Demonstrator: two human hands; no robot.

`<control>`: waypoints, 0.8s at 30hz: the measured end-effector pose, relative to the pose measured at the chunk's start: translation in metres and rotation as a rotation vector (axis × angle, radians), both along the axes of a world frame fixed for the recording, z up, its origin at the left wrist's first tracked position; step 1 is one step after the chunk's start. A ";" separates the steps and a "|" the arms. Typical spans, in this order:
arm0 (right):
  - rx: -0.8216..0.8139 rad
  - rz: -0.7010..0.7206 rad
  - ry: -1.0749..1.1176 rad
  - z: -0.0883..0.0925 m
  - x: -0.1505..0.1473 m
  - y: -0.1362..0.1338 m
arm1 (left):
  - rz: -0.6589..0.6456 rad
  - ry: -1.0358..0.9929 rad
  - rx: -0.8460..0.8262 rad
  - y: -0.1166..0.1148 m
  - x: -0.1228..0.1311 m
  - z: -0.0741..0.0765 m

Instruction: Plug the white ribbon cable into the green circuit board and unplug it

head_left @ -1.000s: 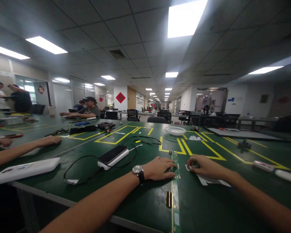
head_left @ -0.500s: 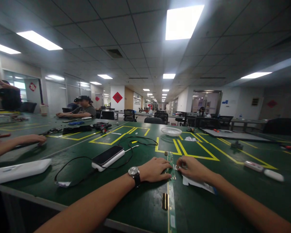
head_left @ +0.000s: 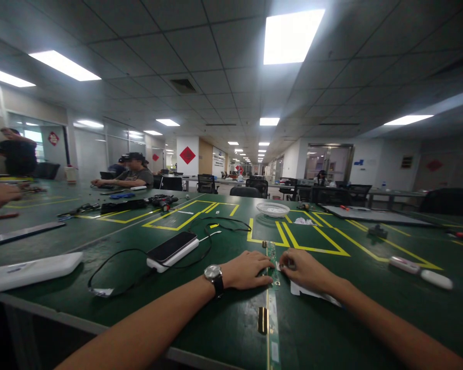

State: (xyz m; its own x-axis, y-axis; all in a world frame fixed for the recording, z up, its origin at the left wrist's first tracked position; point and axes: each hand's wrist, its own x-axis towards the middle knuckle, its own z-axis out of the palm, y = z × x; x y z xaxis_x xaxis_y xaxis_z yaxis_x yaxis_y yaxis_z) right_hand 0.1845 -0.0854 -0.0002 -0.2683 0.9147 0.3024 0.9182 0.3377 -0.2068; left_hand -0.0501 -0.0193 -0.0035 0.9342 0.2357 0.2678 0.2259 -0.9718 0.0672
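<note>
A long, narrow green circuit board (head_left: 273, 308) runs away from me across the table. My left hand (head_left: 249, 270), with a wristwatch (head_left: 213, 274) on its wrist, lies palm down, its fingertips and thumb stretched apart onto the board's left edge. At the opposite edge my right hand (head_left: 303, 266) is closed in a pinch. A small white bit (head_left: 278, 266) shows at its fingertips, too small to name. Under that hand lies a crumpled white sheet (head_left: 312, 294), partly covered. A dark gold-edged piece (head_left: 262, 320) sits along the board's near left side.
Left of my hands, a phone (head_left: 172, 247) rests on a white block beside a black cable (head_left: 119, 251). A white oblong case (head_left: 34, 271) lies farther left, near another person's hand (head_left: 2, 198). Beyond are a white basket (head_left: 272, 208) and yellow tape outlines (head_left: 320, 248); a pink-white case (head_left: 404, 264) is right.
My right fingers have shifted slightly left against the board, while my left hand stays put. The other person's hand at far left has drawn back, uncovering a flat dark slab.
</note>
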 end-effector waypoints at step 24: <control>-0.087 0.136 0.118 -0.012 0.023 0.021 | -0.008 0.066 -0.101 0.013 0.004 -0.001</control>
